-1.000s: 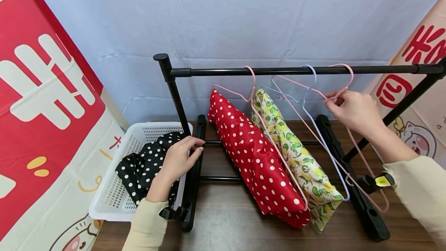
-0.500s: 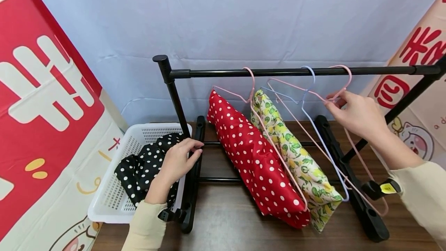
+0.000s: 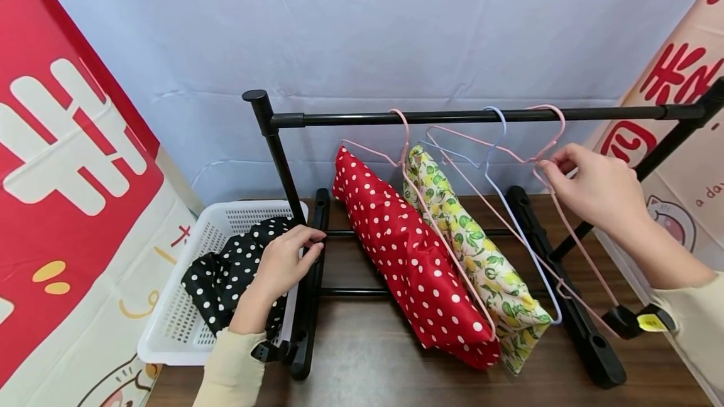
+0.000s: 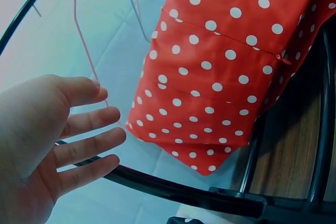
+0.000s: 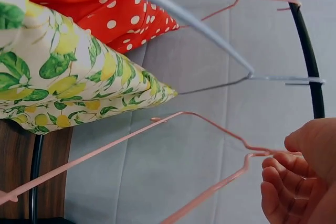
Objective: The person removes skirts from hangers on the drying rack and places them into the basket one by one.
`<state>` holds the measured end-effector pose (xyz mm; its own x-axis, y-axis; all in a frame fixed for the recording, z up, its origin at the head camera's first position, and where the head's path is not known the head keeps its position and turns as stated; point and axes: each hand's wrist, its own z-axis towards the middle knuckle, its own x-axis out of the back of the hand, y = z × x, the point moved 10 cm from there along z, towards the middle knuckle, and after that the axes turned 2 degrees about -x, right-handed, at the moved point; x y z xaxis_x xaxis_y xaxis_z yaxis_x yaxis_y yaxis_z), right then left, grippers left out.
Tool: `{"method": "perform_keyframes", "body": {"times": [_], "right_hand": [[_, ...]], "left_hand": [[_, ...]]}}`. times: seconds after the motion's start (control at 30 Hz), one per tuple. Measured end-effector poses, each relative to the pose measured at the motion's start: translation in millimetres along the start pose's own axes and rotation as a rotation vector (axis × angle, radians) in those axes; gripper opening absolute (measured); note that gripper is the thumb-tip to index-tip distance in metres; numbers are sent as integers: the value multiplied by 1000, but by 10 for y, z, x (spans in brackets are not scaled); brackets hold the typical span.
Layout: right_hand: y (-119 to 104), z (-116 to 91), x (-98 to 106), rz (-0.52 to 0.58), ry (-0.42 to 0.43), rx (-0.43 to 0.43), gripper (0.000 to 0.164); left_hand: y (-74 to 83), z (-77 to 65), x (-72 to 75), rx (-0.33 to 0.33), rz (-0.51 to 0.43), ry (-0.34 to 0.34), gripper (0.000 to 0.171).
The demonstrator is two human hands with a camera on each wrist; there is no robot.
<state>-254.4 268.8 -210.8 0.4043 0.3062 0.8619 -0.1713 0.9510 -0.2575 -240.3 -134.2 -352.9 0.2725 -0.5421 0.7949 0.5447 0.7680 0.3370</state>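
Note:
My right hand (image 3: 602,190) hovers beside the neck of a pink clothes hanger (image 3: 562,123) hooked on the black rail. Its fingers are loosely bent, tips right at the wire. In the right wrist view, the hanger neck overlaps the gap by the thumb. This hanger carries no fabric. Left of it, a blue hanger (image 3: 503,121) carries a lemon-print cloth piece (image 3: 481,256), and another pink hanger (image 3: 406,127) carries a red polka-dot one (image 3: 407,262). My left hand (image 3: 285,262) is relaxed by the rack's left post, fingers apart and holding nothing in the left wrist view.
The black rack (image 3: 351,120) stands on a brown wooden table (image 3: 367,344). A white perforated basket (image 3: 170,313) with black polka-dot fabric (image 3: 237,269) sits at its left. Pale cloth (image 3: 362,30) hangs behind, with printed panels on both sides.
My right hand has shifted slightly right, off the pink hanger's neck that its fingers pinched before. The left hand stays by the post, and the view has turned a little.

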Motion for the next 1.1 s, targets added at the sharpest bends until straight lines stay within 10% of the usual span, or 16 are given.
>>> {"method": "perform_keyframes", "body": {"times": [1.1], "right_hand": [[-1088,-28,-95,11,-27,307,11]], "left_hand": [[-19,-7,-65,8,37,-87,15]]}}
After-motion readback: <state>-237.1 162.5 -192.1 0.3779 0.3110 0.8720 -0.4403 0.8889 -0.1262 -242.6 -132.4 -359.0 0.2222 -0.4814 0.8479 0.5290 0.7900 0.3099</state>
